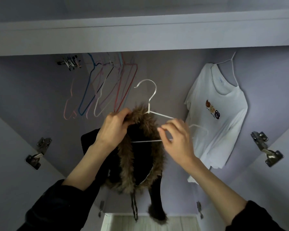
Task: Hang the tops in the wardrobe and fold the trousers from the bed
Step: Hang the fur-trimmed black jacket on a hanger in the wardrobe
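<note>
I hold a black top with a brown fur-trimmed hood (141, 154) in front of the open wardrobe. A white wire hanger (151, 99) sits partly inside it, hook up and free of the rail. My left hand (114, 127) grips the fur collar at the hanger's left shoulder. My right hand (175, 137) pinches the hanger's wire at its right side, which sticks out bare of cloth. The top's sleeve and drawstrings dangle below. A white T-shirt with a small printed motif (218, 117) hangs on its own hanger at the right.
Several empty coloured wire hangers (103, 90) hang at the upper left, with a bunch of clip hangers (70, 62) beside them. A shelf (140, 37) spans the top. Open doors with metal hinges (38, 152) (265, 149) flank both sides. Pale floor (150, 222) shows below.
</note>
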Demonstrator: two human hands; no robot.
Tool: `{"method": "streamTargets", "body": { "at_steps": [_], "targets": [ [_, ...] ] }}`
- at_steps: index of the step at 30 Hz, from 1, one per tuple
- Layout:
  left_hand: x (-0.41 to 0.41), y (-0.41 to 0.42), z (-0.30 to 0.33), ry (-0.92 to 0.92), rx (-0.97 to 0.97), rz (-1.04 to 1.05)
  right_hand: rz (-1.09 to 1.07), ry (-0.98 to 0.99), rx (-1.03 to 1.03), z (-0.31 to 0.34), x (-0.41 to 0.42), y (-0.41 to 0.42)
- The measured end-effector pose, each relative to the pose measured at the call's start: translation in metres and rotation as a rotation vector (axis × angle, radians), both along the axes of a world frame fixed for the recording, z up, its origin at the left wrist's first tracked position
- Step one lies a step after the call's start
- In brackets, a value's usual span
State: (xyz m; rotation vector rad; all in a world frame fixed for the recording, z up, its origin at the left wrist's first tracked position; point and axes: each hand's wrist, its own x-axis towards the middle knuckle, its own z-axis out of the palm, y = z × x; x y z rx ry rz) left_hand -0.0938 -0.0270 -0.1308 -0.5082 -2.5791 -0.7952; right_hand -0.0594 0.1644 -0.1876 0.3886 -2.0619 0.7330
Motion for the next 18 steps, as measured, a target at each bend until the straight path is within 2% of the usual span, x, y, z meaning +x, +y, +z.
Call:
{"method": "streamTargets", "body": {
  "at_steps": [2, 3, 5, 7, 9, 11, 15, 18],
  "targets": [
    [-0.002, -0.003, 0.002, 0.010, 0.041, 0.021, -0.060, -0.102, 0.103, -0.027, 0.008, 0.004],
    [-0.001, -0.004, 0.004, 0.021, 0.066, 0.024, -0.105, -0.266, 0.105, -0.040, 0.010, 0.005],
    [0.002, -0.005, 0.010, 0.047, 0.105, 0.016, -0.206, -0.728, 0.089, -0.059, 0.007, 0.006],
    [0.005, -0.006, 0.016, 0.081, 0.118, -0.004, -0.208, -1.002, 0.127, -0.066, -0.009, 0.007],
    [0.009, -0.009, 0.019, 0.124, 0.128, -0.012, -0.186, -1.054, 0.173, -0.063, -0.025, 0.000],
    [0.010, -0.015, 0.023, 0.176, 0.116, 0.005, -0.218, -1.020, 0.154, -0.059, -0.039, -0.004],
    [0.008, -0.042, 0.019, 0.266, -0.055, -0.011, -0.178, -0.934, -0.174, -0.041, -0.050, 0.021],
    [0.006, -0.062, 0.008, 0.231, -0.162, 0.058, -0.088, -0.824, -0.297, -0.026, -0.053, 0.056]
  ]
}}
